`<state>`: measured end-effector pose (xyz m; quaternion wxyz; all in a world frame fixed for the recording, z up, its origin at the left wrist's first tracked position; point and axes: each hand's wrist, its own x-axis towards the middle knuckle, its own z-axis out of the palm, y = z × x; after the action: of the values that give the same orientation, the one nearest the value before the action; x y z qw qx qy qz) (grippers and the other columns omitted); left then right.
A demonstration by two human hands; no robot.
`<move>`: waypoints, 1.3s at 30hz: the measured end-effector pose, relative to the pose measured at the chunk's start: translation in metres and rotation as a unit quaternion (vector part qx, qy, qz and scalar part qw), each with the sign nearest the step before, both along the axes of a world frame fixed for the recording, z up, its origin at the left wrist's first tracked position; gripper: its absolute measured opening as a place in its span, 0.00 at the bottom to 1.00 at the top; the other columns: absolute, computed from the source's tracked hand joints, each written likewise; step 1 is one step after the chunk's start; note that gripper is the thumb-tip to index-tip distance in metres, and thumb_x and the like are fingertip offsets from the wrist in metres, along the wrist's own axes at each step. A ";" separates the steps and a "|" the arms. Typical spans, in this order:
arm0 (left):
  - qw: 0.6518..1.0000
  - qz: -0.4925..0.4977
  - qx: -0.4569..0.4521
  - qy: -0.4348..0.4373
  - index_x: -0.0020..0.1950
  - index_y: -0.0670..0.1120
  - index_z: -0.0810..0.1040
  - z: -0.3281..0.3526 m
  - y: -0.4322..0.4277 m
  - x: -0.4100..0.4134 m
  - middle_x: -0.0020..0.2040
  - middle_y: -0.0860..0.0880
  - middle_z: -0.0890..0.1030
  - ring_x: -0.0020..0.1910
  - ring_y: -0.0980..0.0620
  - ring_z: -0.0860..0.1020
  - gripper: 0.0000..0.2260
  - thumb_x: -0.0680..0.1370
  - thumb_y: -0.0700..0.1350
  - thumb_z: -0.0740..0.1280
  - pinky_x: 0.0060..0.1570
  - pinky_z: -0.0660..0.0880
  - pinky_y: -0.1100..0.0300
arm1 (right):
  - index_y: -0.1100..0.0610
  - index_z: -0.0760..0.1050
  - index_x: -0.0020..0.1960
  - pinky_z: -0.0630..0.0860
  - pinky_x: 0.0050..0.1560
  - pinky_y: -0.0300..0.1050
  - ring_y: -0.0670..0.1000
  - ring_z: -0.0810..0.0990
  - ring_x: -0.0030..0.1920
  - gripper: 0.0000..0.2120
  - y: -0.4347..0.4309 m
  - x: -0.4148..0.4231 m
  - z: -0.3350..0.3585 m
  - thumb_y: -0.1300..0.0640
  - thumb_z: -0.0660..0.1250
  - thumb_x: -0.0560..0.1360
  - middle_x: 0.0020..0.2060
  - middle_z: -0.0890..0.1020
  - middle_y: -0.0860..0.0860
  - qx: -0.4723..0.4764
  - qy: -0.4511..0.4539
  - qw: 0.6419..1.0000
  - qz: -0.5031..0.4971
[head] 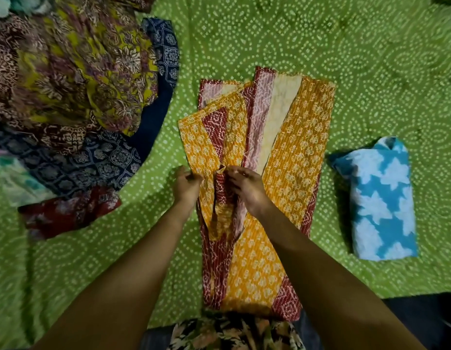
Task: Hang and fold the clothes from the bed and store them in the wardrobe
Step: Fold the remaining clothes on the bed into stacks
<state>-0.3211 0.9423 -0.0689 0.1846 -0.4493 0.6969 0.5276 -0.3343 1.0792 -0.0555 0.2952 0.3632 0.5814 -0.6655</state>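
Observation:
An orange and red printed garment [292, 157] lies lengthwise on the green bedsheet [320, 46], partly folded, its pale inner side showing near the top. My left hand [185, 185] pinches the garment's left edge. My right hand [246, 186] grips a raised fold of the same cloth near the middle. A blue and white garment [381, 200] lies folded into a compact rectangle to the right. A heap of unfolded clothes [75, 79] covers the upper left of the bed, with navy and dark red pieces at its edge.
The bed's near edge runs along the bottom right, with dark floor [421, 319] beyond it. My patterned clothing [232, 334] shows at the bottom centre. Bare bedsheet stretches across the upper right.

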 end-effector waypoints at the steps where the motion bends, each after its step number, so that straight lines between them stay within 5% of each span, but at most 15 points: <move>1: 1.000 0.002 -0.014 0.004 0.70 0.41 0.65 -0.004 0.000 -0.005 0.62 0.41 0.75 0.55 0.48 0.74 0.22 0.77 0.40 0.65 0.51 0.68 0.61 | 0.64 0.74 0.61 0.75 0.56 0.49 0.57 0.78 0.57 0.13 0.001 -0.002 -0.002 0.64 0.63 0.78 0.57 0.79 0.58 0.011 0.005 1.000 -0.006; 6: 0.999 0.042 0.000 0.033 0.60 0.40 0.73 -0.014 0.002 -0.022 0.52 0.45 0.79 0.48 0.50 0.75 0.17 0.74 0.45 0.70 0.44 0.72 0.64 | 0.67 0.73 0.61 0.78 0.43 0.44 0.52 0.80 0.42 0.12 0.009 -0.001 -0.011 0.66 0.59 0.79 0.47 0.81 0.57 0.051 0.029 0.998 0.004; 9: 0.992 0.115 -0.015 0.057 0.43 0.43 0.74 -0.011 0.000 -0.026 0.38 0.52 0.75 0.41 0.52 0.71 0.05 0.75 0.42 0.69 0.35 0.68 0.66 | 0.68 0.73 0.59 0.78 0.35 0.40 0.47 0.80 0.35 0.11 0.009 0.000 -0.012 0.67 0.58 0.79 0.41 0.81 0.54 0.054 0.035 0.998 -0.005; 11: 0.981 0.178 0.014 0.080 0.36 0.48 0.69 -0.003 -0.006 -0.025 0.34 0.53 0.71 0.40 0.53 0.69 0.11 0.76 0.38 0.66 0.37 0.68 0.67 | 0.68 0.74 0.58 0.77 0.32 0.39 0.46 0.80 0.31 0.10 0.007 0.000 -0.011 0.67 0.59 0.79 0.39 0.80 0.54 0.047 0.033 0.998 -0.030; 15: 0.965 0.216 0.081 0.124 0.52 0.43 0.77 0.028 -0.005 -0.021 0.58 0.52 0.75 0.55 0.58 0.71 0.07 0.77 0.36 0.62 0.62 0.63 0.58 | 0.65 0.76 0.54 0.75 0.33 0.42 0.50 0.79 0.34 0.08 0.006 -0.001 -0.005 0.67 0.60 0.78 0.38 0.81 0.54 0.017 0.011 0.996 -0.082; 17: 0.963 0.193 0.072 0.172 0.56 0.38 0.75 0.039 0.002 -0.019 0.58 0.45 0.77 0.55 0.59 0.74 0.09 0.77 0.36 0.62 0.60 0.67 0.56 | 0.62 0.77 0.49 0.76 0.32 0.43 0.51 0.79 0.33 0.08 0.009 0.001 -0.002 0.65 0.60 0.79 0.35 0.82 0.53 -0.009 0.002 0.993 -0.122; 19: 0.963 0.132 0.028 0.234 0.49 0.37 0.74 0.045 0.017 -0.016 0.45 0.42 0.77 0.43 0.62 0.74 0.03 0.78 0.36 0.62 0.49 0.70 0.55 | 0.61 0.77 0.48 0.76 0.32 0.44 0.52 0.79 0.33 0.09 0.015 0.002 0.004 0.61 0.58 0.80 0.34 0.82 0.53 -0.037 -0.011 0.985 -0.167; 22: 0.949 -0.023 -0.059 0.308 0.56 0.36 0.74 0.056 0.051 -0.009 0.50 0.46 0.79 0.48 0.61 0.75 0.14 0.77 0.45 0.64 0.53 0.71 0.63 | 0.60 0.77 0.47 0.75 0.36 0.46 0.51 0.79 0.33 0.14 0.034 0.005 0.008 0.56 0.55 0.82 0.35 0.82 0.53 -0.078 -0.036 0.970 -0.228; 25: 0.891 -0.224 -0.143 0.368 0.48 0.38 0.76 0.060 0.092 0.001 0.45 0.45 0.79 0.44 0.50 0.76 0.14 0.76 0.49 0.61 0.46 0.72 0.57 | 0.58 0.75 0.43 0.76 0.36 0.45 0.51 0.79 0.32 0.18 0.061 0.013 0.011 0.50 0.53 0.82 0.35 0.80 0.54 -0.129 -0.059 0.948 -0.286; 28: 0.841 -0.405 -0.140 0.330 0.47 0.37 0.77 0.043 0.141 0.011 0.60 0.37 0.77 0.55 0.41 0.76 0.10 0.76 0.44 0.64 0.55 0.68 0.57 | 0.57 0.75 0.46 0.73 0.45 0.48 0.53 0.76 0.40 0.21 0.103 0.025 0.009 0.41 0.53 0.79 0.39 0.77 0.54 -0.152 -0.049 0.928 -0.337; 30: 0.805 -0.514 -0.094 0.282 0.54 0.36 0.76 0.025 0.166 0.021 0.71 0.40 0.67 0.67 0.42 0.69 0.10 0.77 0.40 0.63 0.65 0.63 0.56 | 0.56 0.75 0.56 0.73 0.51 0.49 0.55 0.78 0.49 0.26 0.135 0.032 0.007 0.36 0.53 0.77 0.48 0.80 0.55 -0.175 -0.025 0.922 -0.346; 33: 0.743 -0.637 -0.096 0.182 0.70 0.39 0.65 0.005 0.184 0.037 0.74 0.42 0.63 0.71 0.44 0.64 0.19 0.80 0.43 0.58 0.67 0.58 0.57 | 0.57 0.73 0.63 0.72 0.61 0.52 0.56 0.77 0.59 0.25 0.164 0.039 0.006 0.39 0.56 0.77 0.60 0.78 0.57 -0.161 -0.014 0.943 -0.292; 36: 0.723 -0.666 -0.079 0.165 0.72 0.40 0.63 -0.001 0.195 0.048 0.76 0.44 0.58 0.72 0.45 0.61 0.19 0.81 0.43 0.56 0.69 0.56 0.58 | 0.61 0.70 0.62 0.80 0.49 0.50 0.58 0.82 0.51 0.23 0.179 0.047 -0.003 0.52 0.71 0.73 0.56 0.80 0.59 -0.049 -0.015 0.970 -0.237; 39: 0.710 -0.672 -0.066 0.200 0.73 0.39 0.61 0.003 0.198 0.053 0.77 0.45 0.55 0.74 0.45 0.57 0.20 0.82 0.44 0.55 0.72 0.53 0.56 | 0.61 0.74 0.49 0.78 0.34 0.41 0.49 0.81 0.35 0.03 0.189 0.048 -0.007 0.62 0.62 0.78 0.41 0.80 0.55 0.052 0.007 0.968 -0.247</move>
<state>-0.2683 1.1401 -0.0663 0.3168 0.2425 0.8683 0.2946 -0.2862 1.2678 -0.0630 0.0981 0.5054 0.5093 -0.6897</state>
